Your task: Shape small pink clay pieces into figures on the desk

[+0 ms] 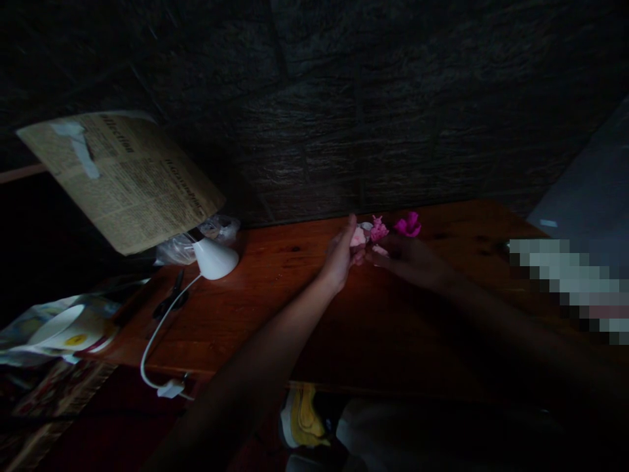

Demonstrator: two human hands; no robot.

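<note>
Near the back of the wooden table, my left hand [340, 254] has its thumb raised and its fingers curled around a pale pink flower [358, 237]. My right hand [413, 259] comes in from the right, dark in shadow. Its fingers are drawn together beside another pale pink bloom [380, 250], and what they grip is hidden. Between and behind the hands shows a brighter pink flower [379, 229]. A magenta flower [409, 225] rises just above my right hand. The stems, and whatever the flowers are joined to, cannot be made out in the dim light.
On the table [265, 308] at left stands a lamp with a white base [215, 257] and newsprint shade [122, 180]. Behind it lies a clear plastic bag [177, 251]; black scissors [171, 300] lie by its cord [147, 347]. A white tub [66, 328] sits at far left. A dark wall backs the table.
</note>
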